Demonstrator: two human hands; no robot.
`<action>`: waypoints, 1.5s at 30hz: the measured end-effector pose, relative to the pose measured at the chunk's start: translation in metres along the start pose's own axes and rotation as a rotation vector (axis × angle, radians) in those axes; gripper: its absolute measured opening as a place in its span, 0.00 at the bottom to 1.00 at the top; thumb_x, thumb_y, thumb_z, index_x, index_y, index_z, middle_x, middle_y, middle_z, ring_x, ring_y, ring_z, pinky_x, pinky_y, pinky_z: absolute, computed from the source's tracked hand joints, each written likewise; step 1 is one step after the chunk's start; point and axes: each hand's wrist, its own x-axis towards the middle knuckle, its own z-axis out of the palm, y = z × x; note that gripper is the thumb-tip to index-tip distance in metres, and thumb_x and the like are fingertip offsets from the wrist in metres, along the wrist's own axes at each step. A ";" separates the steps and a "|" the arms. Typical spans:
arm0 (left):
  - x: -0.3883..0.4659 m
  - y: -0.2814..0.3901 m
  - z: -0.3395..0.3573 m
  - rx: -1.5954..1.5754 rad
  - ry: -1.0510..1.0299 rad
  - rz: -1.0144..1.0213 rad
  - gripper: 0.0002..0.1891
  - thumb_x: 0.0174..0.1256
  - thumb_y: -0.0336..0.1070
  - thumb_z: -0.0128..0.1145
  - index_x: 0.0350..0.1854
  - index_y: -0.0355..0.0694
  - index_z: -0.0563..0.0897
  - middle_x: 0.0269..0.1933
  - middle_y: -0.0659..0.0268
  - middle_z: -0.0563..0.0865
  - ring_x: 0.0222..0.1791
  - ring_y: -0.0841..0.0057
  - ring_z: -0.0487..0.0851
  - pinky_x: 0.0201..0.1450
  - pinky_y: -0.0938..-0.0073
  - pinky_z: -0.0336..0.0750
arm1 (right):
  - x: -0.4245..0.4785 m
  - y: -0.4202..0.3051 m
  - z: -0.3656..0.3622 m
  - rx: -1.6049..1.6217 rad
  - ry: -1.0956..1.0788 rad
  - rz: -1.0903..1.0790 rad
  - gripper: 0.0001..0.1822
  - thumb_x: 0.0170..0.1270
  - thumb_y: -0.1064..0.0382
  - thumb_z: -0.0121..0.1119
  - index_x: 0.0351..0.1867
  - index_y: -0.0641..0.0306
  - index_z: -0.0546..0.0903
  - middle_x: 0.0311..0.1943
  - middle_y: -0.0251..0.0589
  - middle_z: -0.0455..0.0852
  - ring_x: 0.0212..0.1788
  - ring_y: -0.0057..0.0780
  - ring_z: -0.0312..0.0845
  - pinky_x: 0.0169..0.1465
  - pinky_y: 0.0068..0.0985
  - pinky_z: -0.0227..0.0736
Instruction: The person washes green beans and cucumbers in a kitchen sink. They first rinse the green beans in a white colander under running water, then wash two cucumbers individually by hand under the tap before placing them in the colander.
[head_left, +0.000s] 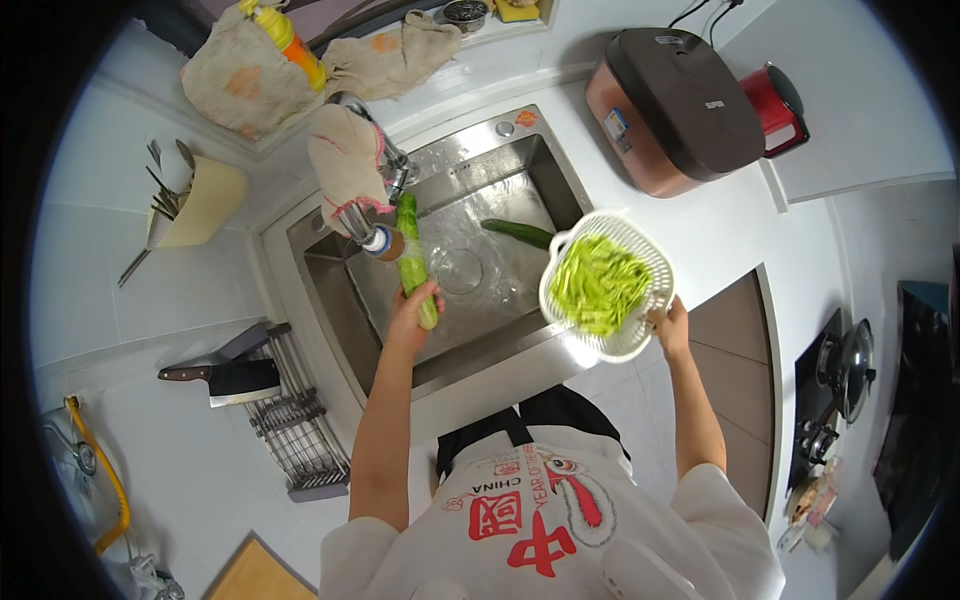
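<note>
My left hand (413, 313) grips the lower end of a long light-green cucumber (414, 262) over the left half of the steel sink (442, 379). Its far end reaches up beside the faucet (360, 223), whose spout and filter tip hang over it. With my right hand (670, 328) I hold the rim of a white plastic colander (551, 296), filled with cut green vegetable pieces (602, 285). The colander is over the sink's right front edge. A darker green cucumber (517, 231) lies in the sink, its right end partly hidden by the colander. The sink bottom looks wet.
A brown rice cooker (682, 105) and a red kettle (772, 112) stand at the back right. At left, a cleaver (244, 379) rests on a metal dish rack (292, 427). A utensil holder (210, 202) hangs on the wall. A wooden board (259, 574) lies front left; a stove (814, 405) is far right.
</note>
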 end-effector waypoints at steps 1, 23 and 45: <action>0.000 -0.002 0.005 -0.002 0.031 0.003 0.15 0.57 0.36 0.59 0.44 0.41 0.70 0.30 0.67 0.75 0.24 0.77 0.74 0.26 0.76 0.69 | -0.011 -0.005 -0.008 -0.061 -0.045 0.027 0.18 0.53 0.74 0.49 0.48 0.71 0.70 0.32 0.43 0.81 0.28 0.25 0.78 0.29 0.22 0.74; -0.068 -0.017 0.008 0.092 0.205 0.056 0.30 0.64 0.65 0.31 0.43 0.40 0.71 0.25 0.65 0.76 0.20 0.78 0.73 0.22 0.77 0.69 | -0.034 -0.004 0.061 -0.091 -0.207 -0.109 0.22 0.50 0.72 0.51 0.51 0.68 0.68 0.36 0.54 0.81 0.39 0.42 0.79 0.41 0.33 0.73; -0.119 -0.097 -0.011 -0.169 0.479 0.052 0.30 0.64 0.64 0.36 0.42 0.36 0.72 0.25 0.61 0.77 0.19 0.74 0.76 0.22 0.73 0.73 | 0.065 0.050 -0.049 0.199 -0.188 -0.035 0.23 0.50 0.78 0.48 0.52 0.71 0.67 0.44 0.45 0.76 0.42 0.33 0.75 0.44 0.25 0.73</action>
